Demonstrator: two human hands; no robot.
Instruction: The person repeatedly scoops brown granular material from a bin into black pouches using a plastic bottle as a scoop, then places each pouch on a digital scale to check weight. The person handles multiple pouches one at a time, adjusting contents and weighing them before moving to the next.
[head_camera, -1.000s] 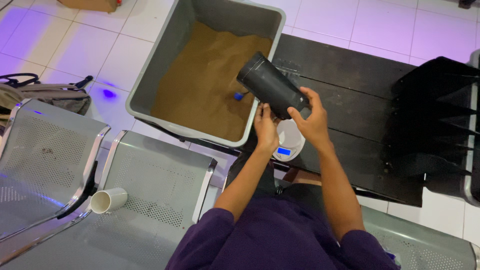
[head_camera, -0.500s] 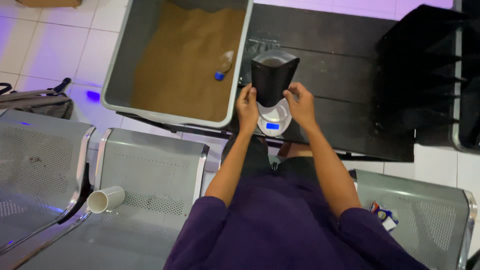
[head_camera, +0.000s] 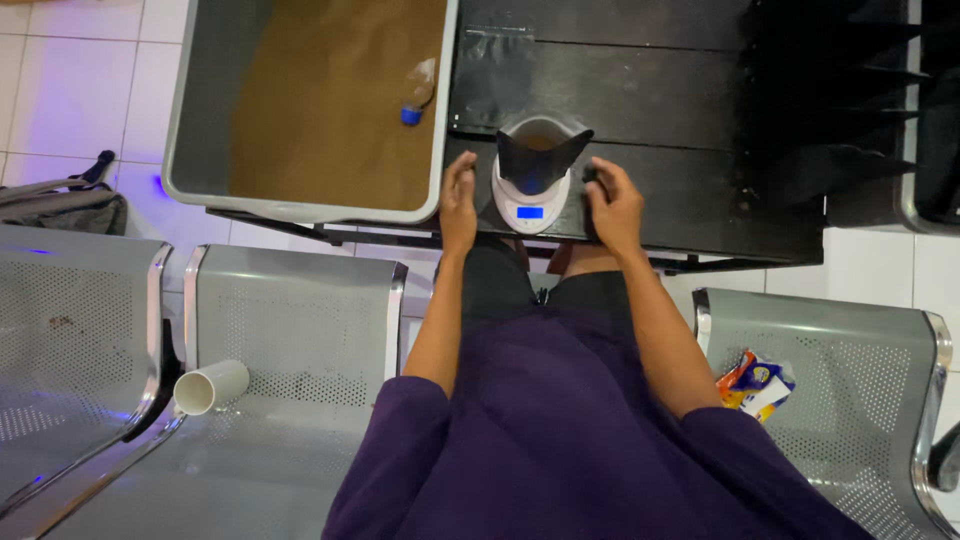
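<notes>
You can't read the lit blue display on the scale; it is too small. The black pouch hides most of the scale's platform. The grey tub of brown powder is cut off at the top edge.

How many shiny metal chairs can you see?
3: one seat far left, one seat beside it with a white tube, one seat right. More may be hidden.
</notes>
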